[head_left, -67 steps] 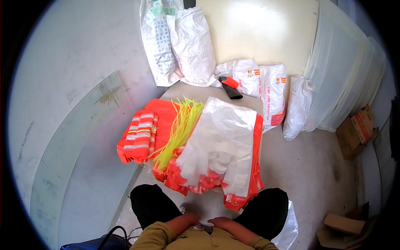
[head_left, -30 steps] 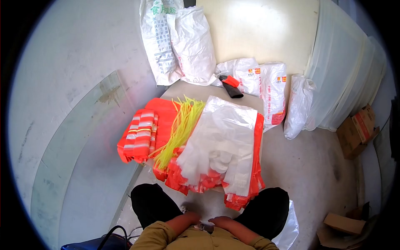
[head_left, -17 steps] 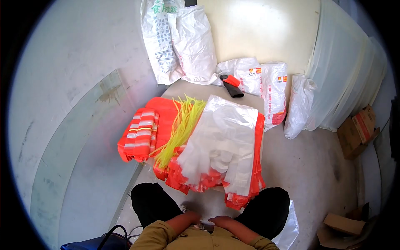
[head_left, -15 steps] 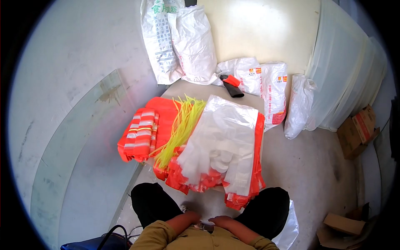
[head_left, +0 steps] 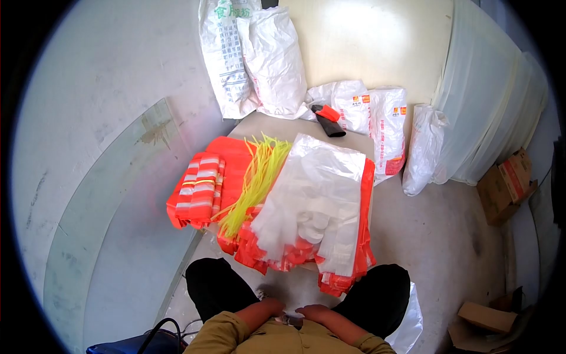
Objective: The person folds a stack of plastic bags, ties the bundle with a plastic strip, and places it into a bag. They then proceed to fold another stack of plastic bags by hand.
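Note:
My left hand (head_left: 273, 306) and my right hand (head_left: 309, 310) rest low in my lap between my knees, with their fingers hidden from view. In front of them, a pile of clear plastic bags (head_left: 321, 183) lies over red plastic bags (head_left: 365, 236) on a low table (head_left: 259, 125). A loose bundle of yellow-green ties (head_left: 253, 183) runs along the left side of the clear bags. Farther left, folded red-and-silver striped bundles (head_left: 200, 183), bound with a yellow strip, lie on more red plastic (head_left: 233, 154). Neither hand touches these things.
White printed sacks (head_left: 274, 65) stand behind the table, with smaller white bags (head_left: 386, 130) to the right. A black roll with a red piece (head_left: 331, 125) lies at the table's back edge. Cardboard boxes (head_left: 506, 186) sit at right, a blue bag (head_left: 127, 343) at lower left.

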A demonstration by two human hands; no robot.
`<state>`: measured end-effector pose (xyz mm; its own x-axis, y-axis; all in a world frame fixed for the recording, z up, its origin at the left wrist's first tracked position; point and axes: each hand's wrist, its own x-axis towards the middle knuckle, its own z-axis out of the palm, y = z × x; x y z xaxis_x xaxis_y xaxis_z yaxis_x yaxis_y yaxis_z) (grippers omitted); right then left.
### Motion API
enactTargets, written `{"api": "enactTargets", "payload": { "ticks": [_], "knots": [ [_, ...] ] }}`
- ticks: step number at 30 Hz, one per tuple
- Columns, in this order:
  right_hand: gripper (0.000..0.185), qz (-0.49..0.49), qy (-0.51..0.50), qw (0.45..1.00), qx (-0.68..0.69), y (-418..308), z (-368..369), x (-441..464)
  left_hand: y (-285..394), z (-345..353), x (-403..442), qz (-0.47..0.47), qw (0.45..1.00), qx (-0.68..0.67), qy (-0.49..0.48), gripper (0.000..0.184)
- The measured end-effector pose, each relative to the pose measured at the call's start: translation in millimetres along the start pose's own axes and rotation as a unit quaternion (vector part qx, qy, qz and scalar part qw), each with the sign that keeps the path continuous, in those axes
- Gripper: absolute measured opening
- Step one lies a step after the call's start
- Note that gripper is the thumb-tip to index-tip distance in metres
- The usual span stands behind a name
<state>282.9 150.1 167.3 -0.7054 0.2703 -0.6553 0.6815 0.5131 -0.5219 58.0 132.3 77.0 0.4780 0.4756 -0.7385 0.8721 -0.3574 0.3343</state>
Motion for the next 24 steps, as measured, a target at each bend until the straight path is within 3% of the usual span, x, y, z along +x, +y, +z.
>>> {"api": "enactTargets", "payload": {
  "ticks": [24],
  "knots": [
    [0.053, 0.015, -0.011, 1.000, 0.002, -7, -7, -4, -10, 12, 18, 0.016, 1.000, 0.009, -0.009, 0.045]
  ]
}}
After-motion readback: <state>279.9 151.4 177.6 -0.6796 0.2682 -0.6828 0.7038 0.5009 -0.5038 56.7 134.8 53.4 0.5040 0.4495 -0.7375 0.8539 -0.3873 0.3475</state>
